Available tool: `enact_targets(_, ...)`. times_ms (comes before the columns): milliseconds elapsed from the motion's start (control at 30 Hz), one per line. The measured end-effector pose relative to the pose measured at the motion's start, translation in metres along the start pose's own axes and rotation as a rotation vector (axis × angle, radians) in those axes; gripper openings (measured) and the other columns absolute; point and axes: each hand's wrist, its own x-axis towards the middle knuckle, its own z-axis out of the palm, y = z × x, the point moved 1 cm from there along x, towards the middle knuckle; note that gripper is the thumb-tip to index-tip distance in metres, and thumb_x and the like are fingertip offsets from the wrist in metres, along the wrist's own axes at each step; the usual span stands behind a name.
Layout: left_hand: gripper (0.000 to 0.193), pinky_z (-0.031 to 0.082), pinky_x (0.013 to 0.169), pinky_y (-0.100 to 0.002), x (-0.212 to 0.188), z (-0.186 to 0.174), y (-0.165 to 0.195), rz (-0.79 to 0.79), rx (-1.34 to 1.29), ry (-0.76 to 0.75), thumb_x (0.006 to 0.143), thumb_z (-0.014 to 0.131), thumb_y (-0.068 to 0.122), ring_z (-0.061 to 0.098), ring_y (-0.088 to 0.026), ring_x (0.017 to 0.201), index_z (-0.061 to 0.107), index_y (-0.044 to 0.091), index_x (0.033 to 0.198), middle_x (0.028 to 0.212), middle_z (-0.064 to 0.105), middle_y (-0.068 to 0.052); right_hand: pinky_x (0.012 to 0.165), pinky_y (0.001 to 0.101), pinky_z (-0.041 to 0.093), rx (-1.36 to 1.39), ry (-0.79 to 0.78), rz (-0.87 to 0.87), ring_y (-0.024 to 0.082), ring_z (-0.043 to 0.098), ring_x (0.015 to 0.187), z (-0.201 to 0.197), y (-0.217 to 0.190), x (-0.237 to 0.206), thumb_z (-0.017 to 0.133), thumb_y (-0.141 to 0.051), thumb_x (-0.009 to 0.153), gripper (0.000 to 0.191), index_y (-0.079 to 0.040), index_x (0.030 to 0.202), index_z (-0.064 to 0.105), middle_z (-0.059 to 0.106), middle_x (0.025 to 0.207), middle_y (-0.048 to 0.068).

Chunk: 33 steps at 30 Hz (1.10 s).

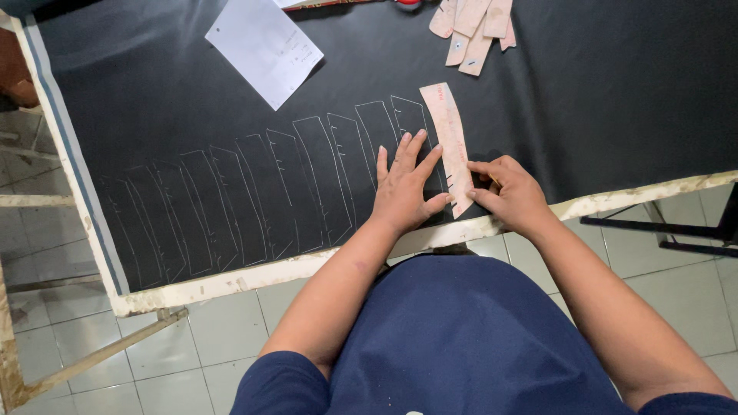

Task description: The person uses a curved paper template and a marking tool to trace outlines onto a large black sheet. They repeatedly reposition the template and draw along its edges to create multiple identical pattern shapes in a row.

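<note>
A long, slightly curved pinkish cardboard template lies on a black sheet of material spread over the table. My left hand rests flat on the sheet, fingers spread, its fingertips and thumb against the template's left edge. My right hand is at the template's lower right end, fingers pinched together; whether it holds a marking tool is hidden. To the left, a row of several chalk outlines of the same shape runs across the sheet.
A white paper sheet lies at the back of the table. A pile of similar pinkish templates sits at the back right. The table's worn white edge runs near my body; tiled floor lies below.
</note>
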Motion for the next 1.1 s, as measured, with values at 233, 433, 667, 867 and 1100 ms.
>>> enact_targets(233, 0.087, 0.002, 0.126, -0.06, -0.0006, -0.0006, 0.0015, 0.002, 0.021, 0.0, 0.077, 0.079, 0.053, 0.017, -0.028, 0.157, 0.047, 0.023, 0.153, 0.167, 0.025, -0.009, 0.073, 0.0288, 0.051, -0.033, -0.008, 0.022, 0.013, 0.06, 0.073, -0.0019, -0.0049, 0.0003, 0.079, -0.018, 0.083, 0.048, -0.016, 0.13, 0.072, 0.062, 0.095, 0.003)
enact_targets(433, 0.085, 0.002, 0.125, -0.06, -0.001, 0.0, 0.0015, 0.01, 0.026, 0.012, 0.078, 0.078, 0.055, 0.018, -0.028, 0.157, 0.048, 0.023, 0.152, 0.167, 0.026, -0.009, 0.073, 0.0285, 0.051, -0.01, 0.004, 0.0, 0.012, 0.06, 0.072, -0.0024, -0.006, -0.0012, 0.078, -0.016, 0.082, 0.048, -0.015, 0.13, 0.072, 0.062, 0.096, 0.002)
enact_targets(667, 0.086, 0.003, 0.126, -0.06, -0.0012, 0.0009, 0.002, 0.006, 0.027, 0.024, 0.078, 0.077, 0.056, 0.018, -0.028, 0.157, 0.048, 0.023, 0.152, 0.166, 0.026, -0.009, 0.072, 0.0282, 0.052, 0.005, 0.004, -0.004, 0.012, 0.06, 0.072, -0.0012, -0.0015, -0.0003, 0.079, -0.015, 0.082, 0.049, -0.014, 0.13, 0.072, 0.062, 0.097, 0.003)
enact_targets(867, 0.087, 0.002, 0.125, -0.061, -0.0006, -0.0001, 0.0017, 0.011, 0.03, 0.002, 0.078, 0.077, 0.055, 0.017, -0.029, 0.157, 0.047, 0.023, 0.153, 0.167, 0.025, -0.01, 0.072, 0.0283, 0.052, 0.002, 0.002, -0.036, 0.013, 0.06, 0.074, -0.0012, 0.0019, 0.0, 0.08, -0.014, 0.08, 0.049, -0.011, 0.129, 0.072, 0.063, 0.098, 0.003)
enact_targets(1100, 0.086, 0.002, 0.125, -0.061, -0.0006, -0.0002, 0.0025, 0.007, 0.053, -0.012, 0.078, 0.076, 0.054, 0.017, -0.029, 0.157, 0.046, 0.024, 0.153, 0.167, 0.025, -0.01, 0.072, 0.0286, 0.051, -0.006, 0.012, -0.029, 0.013, 0.06, 0.075, -0.0005, -0.0005, -0.0015, 0.081, -0.015, 0.08, 0.049, -0.011, 0.128, 0.072, 0.063, 0.097, 0.003)
